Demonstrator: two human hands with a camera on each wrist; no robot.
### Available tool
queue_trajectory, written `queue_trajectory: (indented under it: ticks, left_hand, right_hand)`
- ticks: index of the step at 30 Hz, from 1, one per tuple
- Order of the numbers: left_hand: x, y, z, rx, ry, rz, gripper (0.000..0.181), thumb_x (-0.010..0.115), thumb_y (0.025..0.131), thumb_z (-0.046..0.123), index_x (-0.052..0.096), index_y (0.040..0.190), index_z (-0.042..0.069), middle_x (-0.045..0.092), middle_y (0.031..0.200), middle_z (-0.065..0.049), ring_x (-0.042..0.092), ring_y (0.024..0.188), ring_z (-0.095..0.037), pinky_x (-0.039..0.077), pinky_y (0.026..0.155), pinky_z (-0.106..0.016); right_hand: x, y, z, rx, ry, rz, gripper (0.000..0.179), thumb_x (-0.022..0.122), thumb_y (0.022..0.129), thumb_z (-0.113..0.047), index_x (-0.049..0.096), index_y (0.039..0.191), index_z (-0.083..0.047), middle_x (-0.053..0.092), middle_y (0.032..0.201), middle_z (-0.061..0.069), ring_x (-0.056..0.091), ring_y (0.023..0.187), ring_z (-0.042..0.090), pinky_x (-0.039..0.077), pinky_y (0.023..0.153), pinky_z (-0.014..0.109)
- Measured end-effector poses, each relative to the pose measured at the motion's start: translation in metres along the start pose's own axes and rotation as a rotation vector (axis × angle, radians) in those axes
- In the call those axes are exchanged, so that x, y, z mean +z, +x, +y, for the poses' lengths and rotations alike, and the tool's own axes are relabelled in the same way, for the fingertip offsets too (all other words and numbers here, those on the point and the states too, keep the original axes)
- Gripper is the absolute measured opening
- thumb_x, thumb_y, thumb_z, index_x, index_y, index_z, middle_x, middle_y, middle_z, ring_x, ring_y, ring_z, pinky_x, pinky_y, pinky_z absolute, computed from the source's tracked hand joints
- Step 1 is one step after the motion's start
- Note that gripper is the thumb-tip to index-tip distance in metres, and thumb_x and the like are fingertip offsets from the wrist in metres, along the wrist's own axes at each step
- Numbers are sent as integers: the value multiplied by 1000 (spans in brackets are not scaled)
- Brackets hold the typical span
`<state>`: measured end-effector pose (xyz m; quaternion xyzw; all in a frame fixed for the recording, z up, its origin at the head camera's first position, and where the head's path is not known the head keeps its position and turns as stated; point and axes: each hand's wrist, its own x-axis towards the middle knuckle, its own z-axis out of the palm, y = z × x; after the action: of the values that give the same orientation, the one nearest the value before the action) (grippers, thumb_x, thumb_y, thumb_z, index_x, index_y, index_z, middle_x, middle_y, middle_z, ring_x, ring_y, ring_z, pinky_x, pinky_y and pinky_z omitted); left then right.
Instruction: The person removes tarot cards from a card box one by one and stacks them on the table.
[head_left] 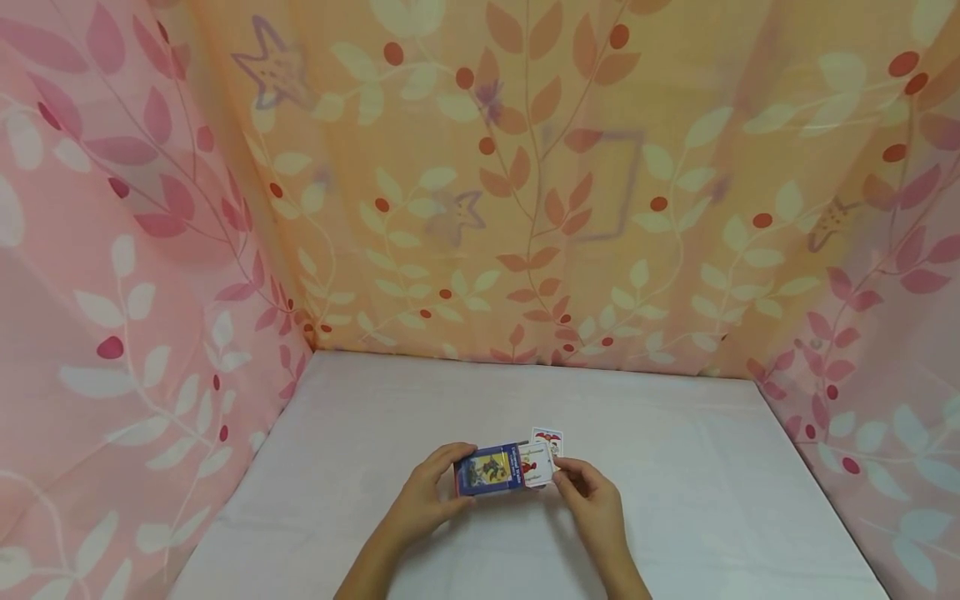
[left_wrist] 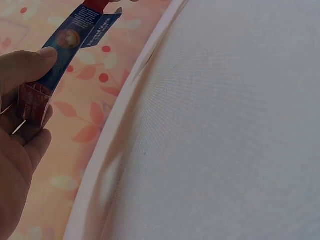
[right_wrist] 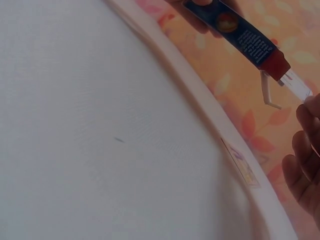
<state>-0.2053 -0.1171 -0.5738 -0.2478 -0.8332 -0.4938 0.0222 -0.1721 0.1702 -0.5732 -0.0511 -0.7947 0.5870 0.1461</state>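
Observation:
My left hand (head_left: 424, 493) grips the closed end of a blue card box (head_left: 487, 470), thumb on the near side and fingers on the far side. The box has a yellow picture on its front and is held above the table. White picture cards (head_left: 536, 467) stick out of its right end. My right hand (head_left: 596, 498) pinches their outer edge between thumb and fingertips. An open blue flap (left_wrist: 101, 31) stands off the box in the left wrist view. Behind the cards a loose card (head_left: 547, 435) with a red figure lies on the table, partly hidden.
A white cloth covers the table (head_left: 360, 417). Patterned curtains stand on its far side (head_left: 525, 250), left side (head_left: 135, 333) and right side (head_left: 877, 375).

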Motion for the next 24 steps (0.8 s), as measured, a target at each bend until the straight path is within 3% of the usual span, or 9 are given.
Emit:
queue_trajectory:
  ticks: [10, 16, 24]
  left_hand:
    - [0, 0, -1, -5, 0, 5, 81, 90, 75, 9, 55, 146, 27, 54, 150, 8, 46, 144, -20, 37, 120, -52]
    - [-1, 2, -3, -6, -2, 7, 82, 91, 76, 10, 54, 145, 34, 52, 149, 14, 46, 144, -18, 38, 120, -51]
    - [-2, 1, -5, -23, -14, 12, 83, 90, 76, 11, 53, 145, 38, 54, 151, -1, 46, 144, -23, 38, 119, -57]
  right_hand:
    - [-3, 2, 1, -22, -13, 30, 16, 79, 90, -12, 78, 106, -14, 74, 91, 1, 66, 80, 9, 56, 71, 17]
    - [-8, 6, -3, -27, 3, 37, 15, 77, 91, -10, 77, 105, -14, 73, 92, 1, 66, 82, 12, 58, 71, 18]
    - [-13, 16, -12, -32, 2, 8, 13, 76, 93, -13, 76, 105, -14, 76, 100, 2, 68, 89, 12, 58, 75, 18]
